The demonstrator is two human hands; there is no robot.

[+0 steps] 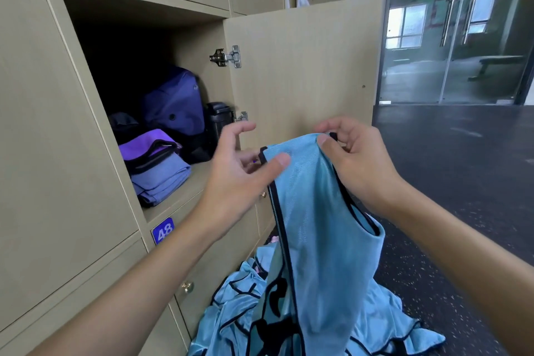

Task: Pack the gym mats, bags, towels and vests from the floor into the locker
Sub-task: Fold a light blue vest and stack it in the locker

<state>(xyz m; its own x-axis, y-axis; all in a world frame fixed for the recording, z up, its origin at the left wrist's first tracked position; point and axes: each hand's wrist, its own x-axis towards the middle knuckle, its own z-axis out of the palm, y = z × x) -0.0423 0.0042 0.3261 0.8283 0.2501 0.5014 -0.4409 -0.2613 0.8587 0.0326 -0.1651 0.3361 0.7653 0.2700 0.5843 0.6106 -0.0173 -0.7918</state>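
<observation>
We face the locker (185,188), whose open compartment fills the upper left of the frame. Its door (303,66) swings out across the centre, right behind our hands. At the bottom centre, a heap of pale blue vests (231,312) lies on the dark floor against the lower lockers.

The held vest (315,211) rises out of that heap. Its long axis runs straight down from the middle of the frame, with the top edge level and stretched between our two hands, and its tail reaches down in front of the heap.

Inside the compartment a purple bag (173,104) stands at the back. A folded purple stack (156,170) sits at the front left of the shelf, and a black object (218,121) stands by the hinge side.

The opening lies to the left of the held vest and a little above its top edge, so we judge the coming move to be a leftward carry past the door's hinge edge. The bare shelf to the right of the folded stack is the likely spot. The vest hangs long, so it probably needs folding first.

Our left hand (239,165) is the nearer one to the opening. Its fingers are spread and mostly straight, and the thumb lies on the front of the vest's upper left corner, with no firm pinch that we can see. Our right hand (355,159) has the upper right corner pinched between thumb and curled fingers and carries the vest's weight.
</observation>
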